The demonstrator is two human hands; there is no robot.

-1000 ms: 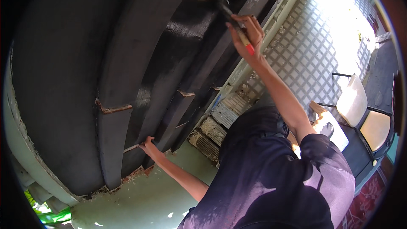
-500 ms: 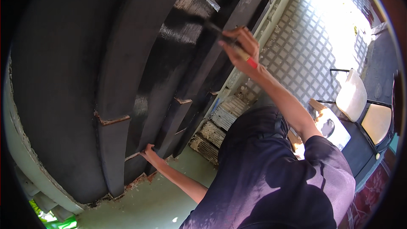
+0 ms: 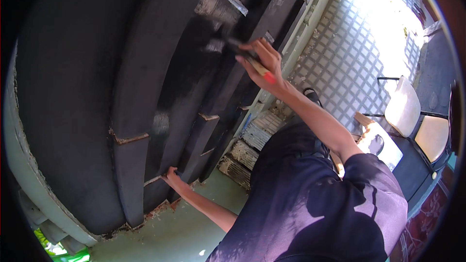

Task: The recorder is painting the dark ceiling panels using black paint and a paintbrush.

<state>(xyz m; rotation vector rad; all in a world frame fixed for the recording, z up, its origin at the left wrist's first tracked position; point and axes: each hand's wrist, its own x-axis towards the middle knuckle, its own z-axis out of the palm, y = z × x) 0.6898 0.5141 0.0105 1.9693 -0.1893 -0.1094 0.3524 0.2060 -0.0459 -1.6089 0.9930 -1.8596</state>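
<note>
A dark, black-painted wooden door or panel [image 3: 63,106] with raised strips fills the left side. In my right hand [image 3: 266,63] is a paintbrush [image 3: 257,65] with a pale wooden handle and a red end. Its bristles, blurred, are against a recessed section between strips, beside a shiny pale grey patch [image 3: 215,44]. Lower down, my left hand [image 3: 172,177] is closed around the edge of a raised strip [image 3: 187,157]. Its fingertips are partly hidden there.
A pale green frame [image 3: 39,179] with chipped edges borders the panel. Ridged blocks [image 3: 245,150] lie near my legs. To the right are a chair [image 3: 403,106] with pale parts, a white board [image 3: 386,148] with a dark blot, and checkered floor tiles [image 3: 335,43].
My right hand and the brush have moved left and slightly down along the recess. Less of the pale patch shows. My sandalled foot has come into view; my left hand stays put.
</note>
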